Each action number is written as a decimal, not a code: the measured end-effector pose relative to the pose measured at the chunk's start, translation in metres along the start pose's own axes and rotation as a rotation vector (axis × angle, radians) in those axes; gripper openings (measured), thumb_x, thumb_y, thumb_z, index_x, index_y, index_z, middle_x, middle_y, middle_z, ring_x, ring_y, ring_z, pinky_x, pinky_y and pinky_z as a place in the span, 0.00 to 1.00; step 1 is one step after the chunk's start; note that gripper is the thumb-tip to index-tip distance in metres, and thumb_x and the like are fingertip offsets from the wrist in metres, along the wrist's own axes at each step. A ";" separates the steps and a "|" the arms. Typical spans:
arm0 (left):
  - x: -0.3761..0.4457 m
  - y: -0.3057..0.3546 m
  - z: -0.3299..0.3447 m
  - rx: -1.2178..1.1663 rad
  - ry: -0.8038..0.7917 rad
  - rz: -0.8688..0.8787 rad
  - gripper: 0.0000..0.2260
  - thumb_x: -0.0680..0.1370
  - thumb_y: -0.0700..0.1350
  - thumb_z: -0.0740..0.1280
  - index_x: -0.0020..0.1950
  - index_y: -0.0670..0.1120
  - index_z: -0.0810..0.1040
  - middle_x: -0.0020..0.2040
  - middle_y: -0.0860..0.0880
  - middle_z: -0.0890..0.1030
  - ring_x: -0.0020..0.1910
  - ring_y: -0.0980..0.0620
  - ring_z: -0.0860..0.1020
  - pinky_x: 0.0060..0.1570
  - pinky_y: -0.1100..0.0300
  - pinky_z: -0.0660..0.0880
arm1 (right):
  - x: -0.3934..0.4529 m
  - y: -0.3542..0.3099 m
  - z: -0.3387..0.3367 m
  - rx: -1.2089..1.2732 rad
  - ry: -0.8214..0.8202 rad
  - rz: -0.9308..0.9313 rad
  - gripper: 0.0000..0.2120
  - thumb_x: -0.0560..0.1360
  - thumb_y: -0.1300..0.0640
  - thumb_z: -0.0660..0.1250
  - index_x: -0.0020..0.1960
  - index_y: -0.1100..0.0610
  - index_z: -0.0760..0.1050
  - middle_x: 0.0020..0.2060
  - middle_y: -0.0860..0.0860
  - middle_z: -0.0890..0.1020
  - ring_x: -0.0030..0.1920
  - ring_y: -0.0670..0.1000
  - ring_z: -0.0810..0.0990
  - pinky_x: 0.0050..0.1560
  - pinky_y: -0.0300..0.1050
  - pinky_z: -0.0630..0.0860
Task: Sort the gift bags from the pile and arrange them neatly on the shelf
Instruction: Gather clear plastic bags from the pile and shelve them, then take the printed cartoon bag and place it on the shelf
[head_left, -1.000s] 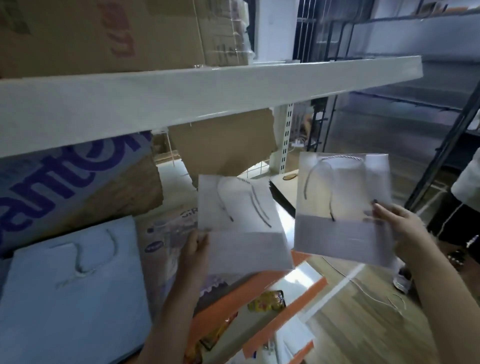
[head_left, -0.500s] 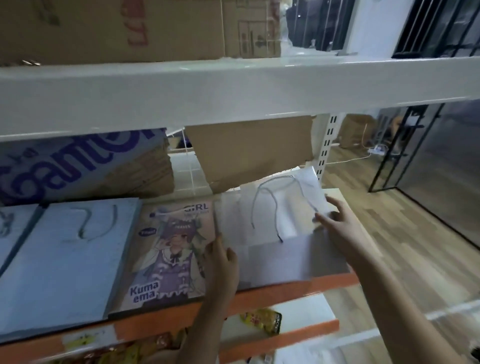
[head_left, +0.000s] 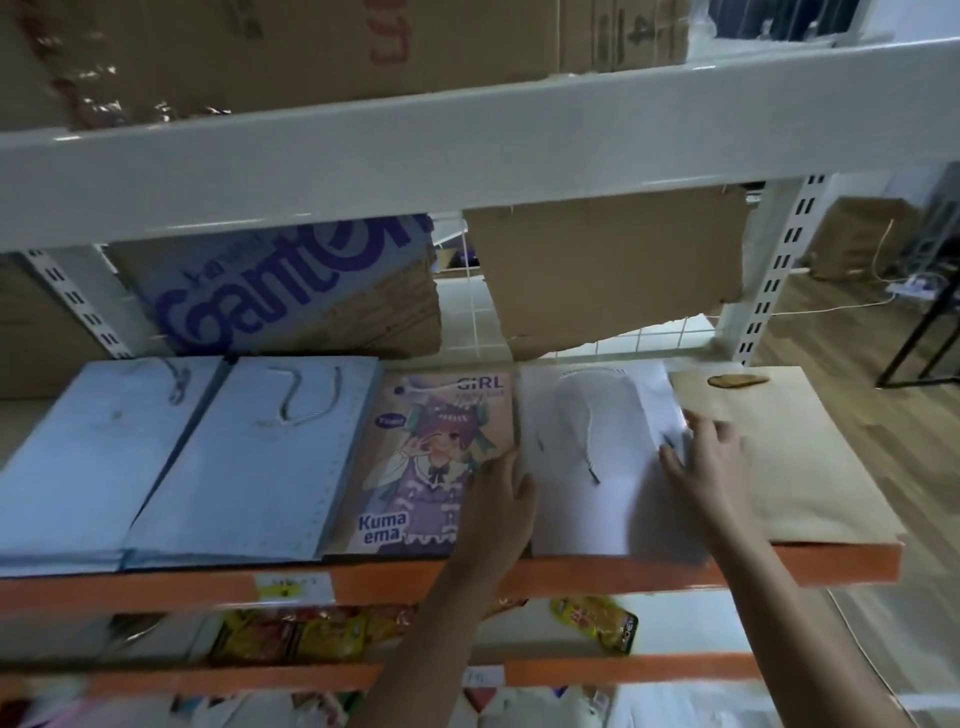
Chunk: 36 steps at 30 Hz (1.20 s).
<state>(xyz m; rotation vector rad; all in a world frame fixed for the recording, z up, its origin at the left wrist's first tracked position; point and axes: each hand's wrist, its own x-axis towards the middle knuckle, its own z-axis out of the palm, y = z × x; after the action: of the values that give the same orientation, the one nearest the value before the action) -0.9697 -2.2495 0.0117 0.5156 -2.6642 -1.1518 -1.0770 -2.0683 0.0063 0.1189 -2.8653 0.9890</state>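
The white gift bags (head_left: 597, 457) are lying flat on the shelf (head_left: 649, 574), stacked, with their cord handles toward the back. The left hand (head_left: 501, 499) is resting at the stack's left edge, fingers straight and held together, overlapping the neighbouring cartoon-print bag (head_left: 426, 457). The right hand (head_left: 701, 457) is pressing on the stack's right edge, fingers spread; motion blur is hiding whether any fingertip is pinching the paper.

Left of the white bags, beyond the cartoon-print bag, two light blue bags (head_left: 249, 457) are lying side by side, also flat. Right of the white bags, a brown paper bag (head_left: 779, 457) is touching the stack and reaching the shelf end. Behind the white bags, a torn cardboard sheet (head_left: 608, 270) is hanging over a wire grid, and a printed carton (head_left: 291, 291) is standing behind the blue bags. Above, a white beam (head_left: 467, 156) is crossing the view, carrying a large cardboard box (head_left: 311, 47). Below the white bags, yellow snack packets (head_left: 592, 621) are lying on a lower tier.
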 end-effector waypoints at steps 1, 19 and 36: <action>-0.001 -0.002 -0.007 0.014 0.004 0.031 0.12 0.79 0.43 0.59 0.61 0.45 0.75 0.56 0.49 0.78 0.56 0.52 0.76 0.60 0.53 0.74 | -0.002 -0.001 0.002 -0.037 0.016 -0.019 0.22 0.74 0.60 0.65 0.67 0.65 0.68 0.61 0.67 0.70 0.60 0.67 0.67 0.59 0.51 0.58; -0.071 -0.217 -0.324 0.907 0.164 -0.026 0.16 0.81 0.47 0.55 0.67 0.46 0.70 0.64 0.46 0.75 0.64 0.46 0.70 0.60 0.51 0.68 | -0.153 -0.291 0.150 -0.172 -0.149 -0.642 0.16 0.76 0.59 0.58 0.61 0.65 0.74 0.57 0.64 0.77 0.59 0.65 0.73 0.58 0.58 0.72; -0.171 -0.497 -0.572 0.930 0.319 -0.534 0.15 0.81 0.48 0.55 0.64 0.47 0.72 0.60 0.47 0.76 0.60 0.45 0.72 0.57 0.53 0.70 | -0.303 -0.624 0.392 -0.022 -0.516 -1.081 0.15 0.78 0.57 0.58 0.62 0.60 0.72 0.59 0.56 0.74 0.59 0.56 0.73 0.57 0.47 0.71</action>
<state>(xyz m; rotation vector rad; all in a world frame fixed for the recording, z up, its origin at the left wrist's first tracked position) -0.5166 -2.8805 0.0292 1.4590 -2.6768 0.2106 -0.7389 -2.7889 0.0416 1.8769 -2.4656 0.7056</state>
